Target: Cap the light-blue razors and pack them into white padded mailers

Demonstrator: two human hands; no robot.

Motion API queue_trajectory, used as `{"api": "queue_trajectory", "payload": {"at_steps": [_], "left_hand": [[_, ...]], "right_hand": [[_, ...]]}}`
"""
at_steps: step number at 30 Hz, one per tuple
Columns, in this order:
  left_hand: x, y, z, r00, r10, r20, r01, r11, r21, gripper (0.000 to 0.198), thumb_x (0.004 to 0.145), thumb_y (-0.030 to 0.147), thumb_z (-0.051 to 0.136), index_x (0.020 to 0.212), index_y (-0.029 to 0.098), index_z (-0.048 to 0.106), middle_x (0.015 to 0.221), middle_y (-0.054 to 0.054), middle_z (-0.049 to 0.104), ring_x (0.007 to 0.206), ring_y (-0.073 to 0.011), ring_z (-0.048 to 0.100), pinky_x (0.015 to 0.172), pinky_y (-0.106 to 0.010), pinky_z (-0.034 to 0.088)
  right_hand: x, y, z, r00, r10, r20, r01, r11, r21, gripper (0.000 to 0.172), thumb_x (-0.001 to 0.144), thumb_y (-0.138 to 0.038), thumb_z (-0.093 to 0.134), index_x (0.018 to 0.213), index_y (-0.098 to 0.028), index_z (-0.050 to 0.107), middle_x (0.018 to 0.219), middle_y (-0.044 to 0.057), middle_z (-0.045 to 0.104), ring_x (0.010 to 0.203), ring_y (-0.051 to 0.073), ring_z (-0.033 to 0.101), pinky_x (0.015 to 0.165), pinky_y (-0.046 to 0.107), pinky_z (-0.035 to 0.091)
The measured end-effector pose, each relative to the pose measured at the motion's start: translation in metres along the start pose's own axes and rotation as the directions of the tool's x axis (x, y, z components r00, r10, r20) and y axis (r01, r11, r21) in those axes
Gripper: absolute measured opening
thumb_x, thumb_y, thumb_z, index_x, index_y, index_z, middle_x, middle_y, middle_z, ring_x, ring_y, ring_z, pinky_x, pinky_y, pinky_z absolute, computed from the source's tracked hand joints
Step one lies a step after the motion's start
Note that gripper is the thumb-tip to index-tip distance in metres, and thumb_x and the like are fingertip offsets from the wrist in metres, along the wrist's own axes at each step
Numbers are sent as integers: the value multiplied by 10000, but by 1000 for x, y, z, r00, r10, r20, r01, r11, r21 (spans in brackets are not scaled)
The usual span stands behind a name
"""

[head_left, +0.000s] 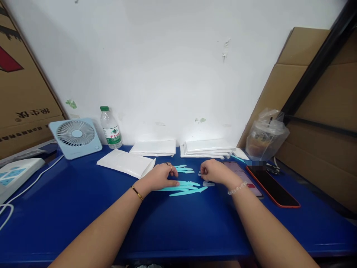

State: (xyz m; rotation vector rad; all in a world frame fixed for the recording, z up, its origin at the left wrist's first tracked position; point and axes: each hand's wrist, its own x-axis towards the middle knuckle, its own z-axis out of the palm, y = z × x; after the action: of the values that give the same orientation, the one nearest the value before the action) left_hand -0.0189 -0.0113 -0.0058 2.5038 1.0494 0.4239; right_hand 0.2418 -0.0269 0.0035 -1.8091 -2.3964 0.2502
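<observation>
Several turquoise eyebrow razors (188,189) lie in a loose group on the blue table. A smaller group of razors (185,169) is just behind them. My left hand (161,176) is over their left ends, its thumb stretched out on the front group and its other fingers curled near the back group, with a gap between. To the right, my right hand (214,172) has its fingers pinched together, with a small clear plastic cap (199,174) showing at the fingertips. More clear caps (208,184) lie just below that hand. The fingertips of my right hand are partly hidden.
White padded envelopes (126,162) lie at the left, with stacked envelopes (209,147) along the wall. A fan (76,137), a water bottle (111,128) and a power strip (21,175) stand left. Two phones (275,188) and a bagged drink cup (260,139) are right.
</observation>
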Motion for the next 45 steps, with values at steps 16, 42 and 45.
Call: {"api": "queue_trajectory", "payload": {"at_steps": [16,42,45], "left_hand": [[5,-7,6,980,-193,-41,184,968,-173,267,788,438,504,783,188,598,695,-9,595,613,-147,522,521,-238,358],[-1,10,3,994,-33,106,41,996,-78,249,732,439,588,775,204,654,763,-19,611,686,-155,535,569,-233,364],[1,8,6,991,-63,118,76,991,-111,240,760,422,549,758,197,634,725,-15,606,631,-142,522,540,-230,355]], "right_hand": [[-9,-4,-15,981,-183,71,120,846,519,183,804,-315,506,823,-168,613,718,27,625,626,138,574,552,236,442],[7,28,-7,990,53,-127,-15,960,279,138,753,-251,582,831,-186,676,804,37,672,714,165,587,623,251,416],[7,33,-4,997,74,-37,-63,969,240,130,685,-234,640,799,-180,673,783,39,669,671,157,582,576,237,403]]}}
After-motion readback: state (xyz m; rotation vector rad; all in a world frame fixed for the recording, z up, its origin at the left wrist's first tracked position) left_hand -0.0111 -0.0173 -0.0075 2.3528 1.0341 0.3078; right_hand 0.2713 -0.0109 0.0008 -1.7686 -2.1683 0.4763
